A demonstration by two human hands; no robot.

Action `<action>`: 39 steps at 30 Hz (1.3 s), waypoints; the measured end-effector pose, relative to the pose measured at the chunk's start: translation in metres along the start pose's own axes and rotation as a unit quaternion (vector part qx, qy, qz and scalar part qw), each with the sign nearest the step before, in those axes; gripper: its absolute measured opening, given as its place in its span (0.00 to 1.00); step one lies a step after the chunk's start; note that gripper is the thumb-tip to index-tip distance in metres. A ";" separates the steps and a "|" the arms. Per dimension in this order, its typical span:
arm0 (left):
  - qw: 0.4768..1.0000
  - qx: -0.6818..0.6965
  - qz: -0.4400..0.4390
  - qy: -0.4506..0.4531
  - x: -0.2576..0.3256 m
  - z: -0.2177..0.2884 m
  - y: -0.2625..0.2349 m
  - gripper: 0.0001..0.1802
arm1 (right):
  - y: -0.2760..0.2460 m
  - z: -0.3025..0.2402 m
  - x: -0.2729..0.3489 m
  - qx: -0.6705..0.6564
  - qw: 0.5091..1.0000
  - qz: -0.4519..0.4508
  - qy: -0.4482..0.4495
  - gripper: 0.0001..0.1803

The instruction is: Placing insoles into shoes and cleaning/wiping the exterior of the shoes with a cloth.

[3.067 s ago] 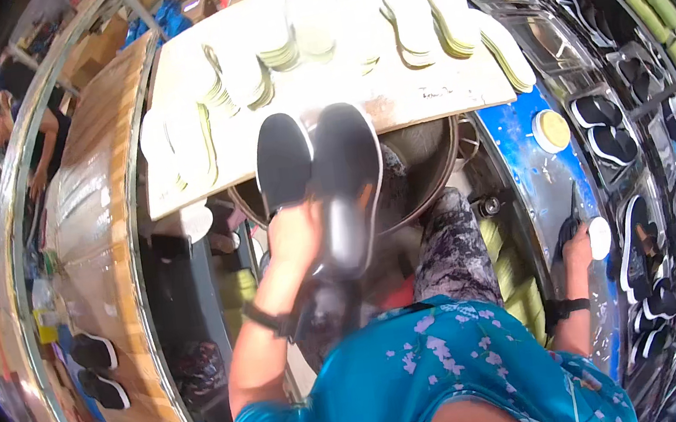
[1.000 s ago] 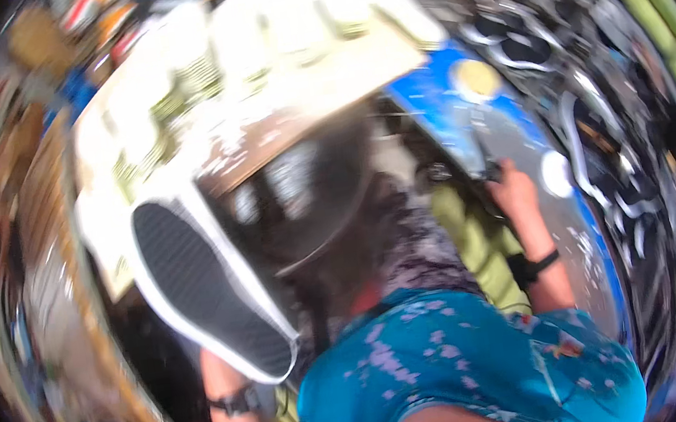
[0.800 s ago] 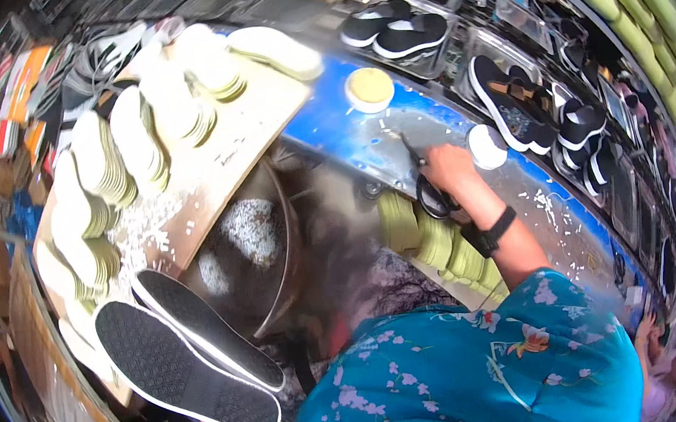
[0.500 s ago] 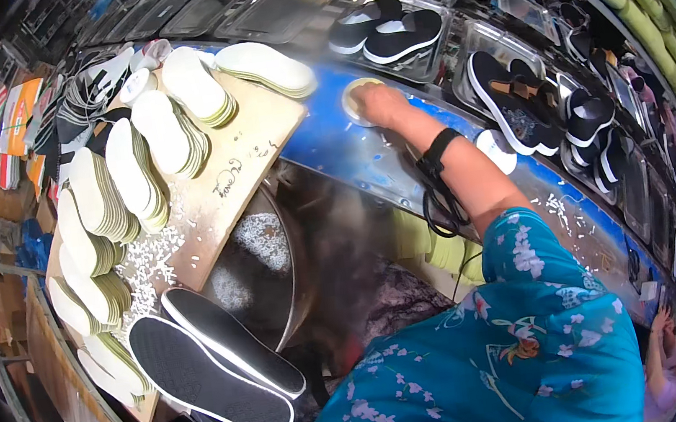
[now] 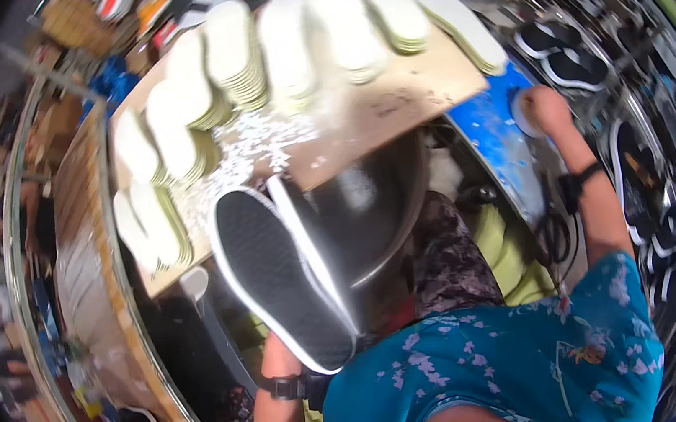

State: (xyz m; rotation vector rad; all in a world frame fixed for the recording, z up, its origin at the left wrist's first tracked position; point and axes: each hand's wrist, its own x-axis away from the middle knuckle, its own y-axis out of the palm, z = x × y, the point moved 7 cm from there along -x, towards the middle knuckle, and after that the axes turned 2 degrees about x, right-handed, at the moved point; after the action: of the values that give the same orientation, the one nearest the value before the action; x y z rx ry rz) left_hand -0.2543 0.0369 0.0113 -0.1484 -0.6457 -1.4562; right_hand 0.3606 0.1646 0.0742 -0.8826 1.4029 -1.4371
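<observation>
My left hand holds a pair of shoes sole-up; the soles are black with white rims. The shoes cover most of that hand, and a black watch shows on its wrist. The pair hangs over the edge of a large metal bowl in front of me. My right hand is stretched out to the right, its fingers curled on a small round tin that sits on a blue surface.
A wooden board beyond the bowl carries several stacks of white insoles and white crumbs. Black shoes lie on the shiny belt at right. A yellow-green bundle sits by my knee. A wooden bench edge runs at left.
My right hand has reached farther out and closed on the round tin. My left hand has brought the pair of shoes up from the lower left toward the bowl.
</observation>
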 end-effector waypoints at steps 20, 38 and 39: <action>0.993 0.035 0.111 0.018 -0.060 0.033 0.062 0.19 | -0.178 -0.431 0.103 -0.317 0.768 0.114 -0.544 0.07; 0.992 -0.026 0.127 -0.001 -0.053 0.037 0.091 0.19 | -0.185 -0.429 0.108 -0.222 0.732 0.066 -0.641 0.03; 0.991 -0.027 0.128 -0.001 -0.058 0.045 0.086 0.19 | -0.189 -0.429 0.109 -0.222 0.731 0.066 -0.641 0.03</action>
State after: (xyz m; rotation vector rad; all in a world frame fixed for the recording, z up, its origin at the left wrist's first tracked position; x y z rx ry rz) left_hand -0.1863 0.1207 0.0445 -0.2658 -0.5658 -1.2260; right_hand -0.1003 0.1946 0.2085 -1.5836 0.6261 -0.0909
